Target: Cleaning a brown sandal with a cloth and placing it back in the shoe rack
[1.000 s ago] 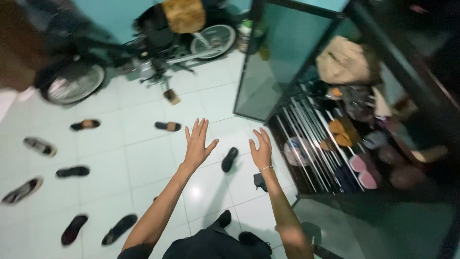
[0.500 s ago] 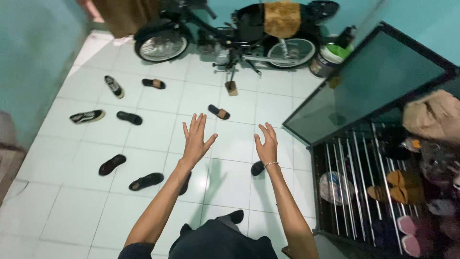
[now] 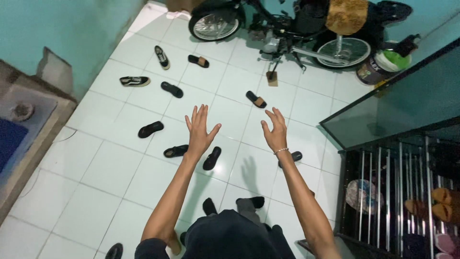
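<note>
My left hand and my right hand are stretched out in front of me, palms down, fingers spread, holding nothing. A bead bracelet sits on my right wrist. Below them several dark shoes and sandals lie scattered on the white tiled floor. A black sandal lies just under my left hand, another black sandal to its left, and a dark shoe shows beside my right wrist. A brown-soled sandal lies further ahead.
A parked motorcycle stands at the far wall with a paint bucket beside it. A metal shoe rack with a glass top fills the right side. A low step with a mat is at the left. Teal walls surround the room.
The view has swung left and down: the shoe rack slid to the right edge and the left step came into sight. Both hands stay raised and spread, holding nothing.
</note>
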